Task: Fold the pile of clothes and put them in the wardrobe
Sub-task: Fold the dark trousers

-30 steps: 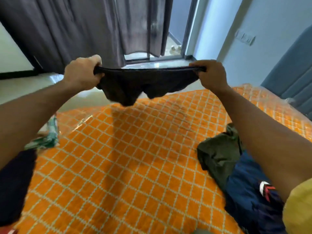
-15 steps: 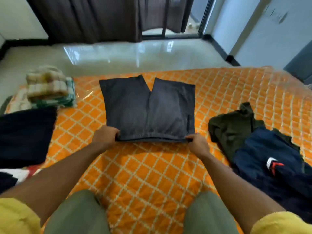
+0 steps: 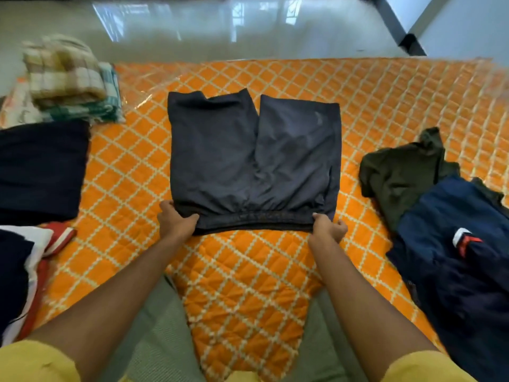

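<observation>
A pair of dark navy shorts (image 3: 248,161) lies spread flat on the orange quilted bed cover (image 3: 248,285), waistband nearest me, legs pointing away. My left hand (image 3: 176,220) grips the left end of the waistband. My right hand (image 3: 327,230) pinches the right end. An unfolded pile sits at the right: an olive garment (image 3: 399,172) and a blue garment with a red and white patch (image 3: 454,244).
Folded clothes lie at the left: a checked stack (image 3: 66,78), a dark folded piece (image 3: 41,166), and a red, white and dark item (image 3: 27,257). Shiny floor (image 3: 220,28) lies beyond the bed's far edge. My knees are at the bottom.
The shorts, held up in the air a second ago, now lie flat on the bed. Both hands came down with the waistband and still hold it.
</observation>
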